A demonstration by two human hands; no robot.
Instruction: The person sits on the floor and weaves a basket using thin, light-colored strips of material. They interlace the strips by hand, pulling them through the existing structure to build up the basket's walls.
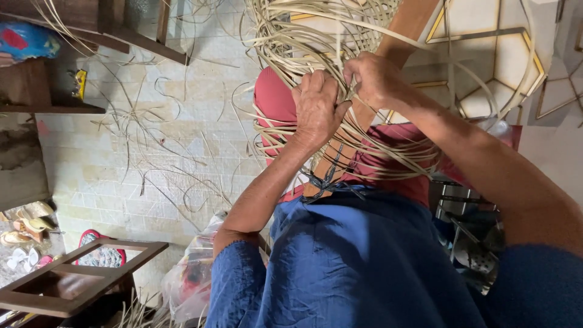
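A loose tangle of pale rattan strips [316,42] forms a partly woven basket resting over my lap, which is covered by red trousers [276,100]. My left hand [317,109] presses on the weave with fingers curled around several strips. Beside it, my right hand [376,79] pinches a strip at the basket's edge. The two hands nearly touch. A brown wooden board [407,27] lies under the weave. My blue sleeves [364,267] fill the lower part of the view.
Stray rattan strips [152,140] litter the pale tiled floor. A wooden stool frame [73,279] stands at lower left, a plastic bag [191,273] beside my elbow, wooden shelves [54,91] at upper left, sandals [27,222] at the left edge.
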